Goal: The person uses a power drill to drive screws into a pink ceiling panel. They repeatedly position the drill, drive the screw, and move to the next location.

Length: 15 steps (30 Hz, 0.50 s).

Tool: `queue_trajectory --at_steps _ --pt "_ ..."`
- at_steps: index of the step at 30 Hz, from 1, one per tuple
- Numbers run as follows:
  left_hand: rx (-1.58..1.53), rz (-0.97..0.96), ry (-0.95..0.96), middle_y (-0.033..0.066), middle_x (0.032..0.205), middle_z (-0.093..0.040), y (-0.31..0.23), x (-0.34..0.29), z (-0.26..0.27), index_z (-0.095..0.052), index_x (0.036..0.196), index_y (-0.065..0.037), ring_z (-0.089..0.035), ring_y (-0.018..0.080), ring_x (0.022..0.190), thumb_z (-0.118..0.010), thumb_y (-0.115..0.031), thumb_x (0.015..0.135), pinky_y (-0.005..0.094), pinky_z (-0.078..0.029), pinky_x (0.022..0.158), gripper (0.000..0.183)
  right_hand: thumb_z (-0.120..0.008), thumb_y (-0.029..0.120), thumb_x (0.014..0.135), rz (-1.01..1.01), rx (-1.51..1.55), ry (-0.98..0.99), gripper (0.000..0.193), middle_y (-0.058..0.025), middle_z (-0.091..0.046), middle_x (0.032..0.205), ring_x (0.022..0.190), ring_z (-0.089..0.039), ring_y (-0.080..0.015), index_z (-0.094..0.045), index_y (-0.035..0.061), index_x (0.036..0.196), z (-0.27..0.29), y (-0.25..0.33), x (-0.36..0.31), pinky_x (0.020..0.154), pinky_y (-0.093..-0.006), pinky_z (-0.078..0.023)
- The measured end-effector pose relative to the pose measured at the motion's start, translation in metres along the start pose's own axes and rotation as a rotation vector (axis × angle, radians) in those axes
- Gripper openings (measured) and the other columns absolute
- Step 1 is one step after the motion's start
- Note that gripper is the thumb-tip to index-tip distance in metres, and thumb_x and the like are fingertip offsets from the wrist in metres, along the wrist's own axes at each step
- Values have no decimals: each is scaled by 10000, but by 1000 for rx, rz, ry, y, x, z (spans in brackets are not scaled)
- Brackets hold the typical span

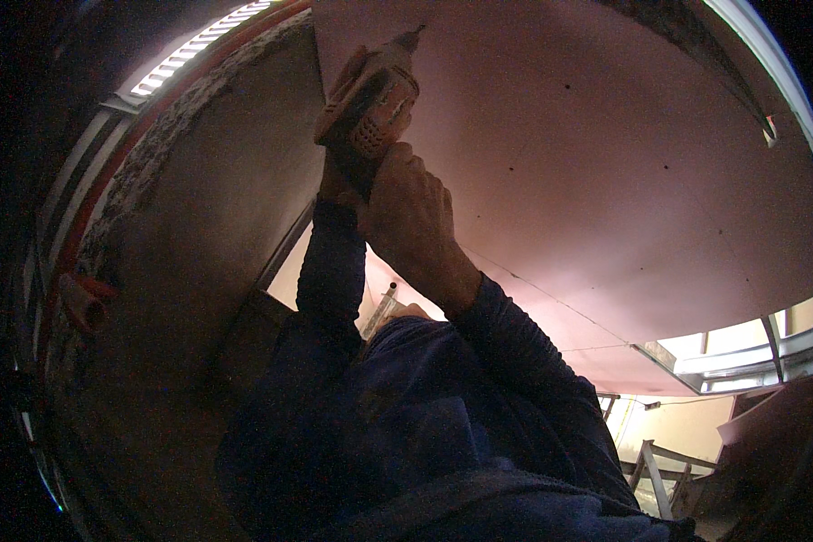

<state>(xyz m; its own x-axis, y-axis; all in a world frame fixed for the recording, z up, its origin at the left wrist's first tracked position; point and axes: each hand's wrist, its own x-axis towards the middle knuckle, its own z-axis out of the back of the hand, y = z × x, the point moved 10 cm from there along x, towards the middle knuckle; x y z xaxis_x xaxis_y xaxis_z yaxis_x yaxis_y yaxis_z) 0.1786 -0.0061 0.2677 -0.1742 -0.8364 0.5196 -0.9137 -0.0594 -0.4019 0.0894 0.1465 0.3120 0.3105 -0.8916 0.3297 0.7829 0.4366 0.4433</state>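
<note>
A dusty power drill (pixel 390 107), orange-brown and dark, is held up at the top middle, its thin bit pointing up toward a large pinkish board (pixel 551 117). Whether the bit's tip touches the board I cannot tell. My right hand (pixel 410 217) is closed about the drill's lower end, knuckles outward. Against the left side of the drill's handle is my left hand (pixel 337 185), closed on it, with its fingers mostly hidden behind the tool. Both arms, in dark blue sleeves, are raised.
Small dark dots, probably screw heads, mark the board. A rough grey wall edge (pixel 154 172) and an orange pipe end (pixel 88 307) are at left. Metal framing (pixel 741 361) borders an opening at right. Below it stands a trestle or ladder-like frame (pixel 661 474).
</note>
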Motion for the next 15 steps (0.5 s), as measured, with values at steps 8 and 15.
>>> queue_trajectory --at_steps 8,15 --pt "185 -165 -35 203 1351 -628 -14 -10 -34 -422 1579 -149 -707 334 1089 -532 -331 1095 474 -627 929 529 -798 307 908 4 16 -19 563 -289 -653 964 836 -738 -410 -499 -116 1127 6 -2 4 699 -474 -595" --pt "347 -219 -87 198 1431 -568 -14 -16 -33 -347 1620 -137 -654 323 1193 -547 -297 1079 480 -585 1021 598 -811 239 876 -6 39 9 523 -298 -659 976 825 -738 -417 -510 -117 1115 5 -8 5 693 -481 -598"
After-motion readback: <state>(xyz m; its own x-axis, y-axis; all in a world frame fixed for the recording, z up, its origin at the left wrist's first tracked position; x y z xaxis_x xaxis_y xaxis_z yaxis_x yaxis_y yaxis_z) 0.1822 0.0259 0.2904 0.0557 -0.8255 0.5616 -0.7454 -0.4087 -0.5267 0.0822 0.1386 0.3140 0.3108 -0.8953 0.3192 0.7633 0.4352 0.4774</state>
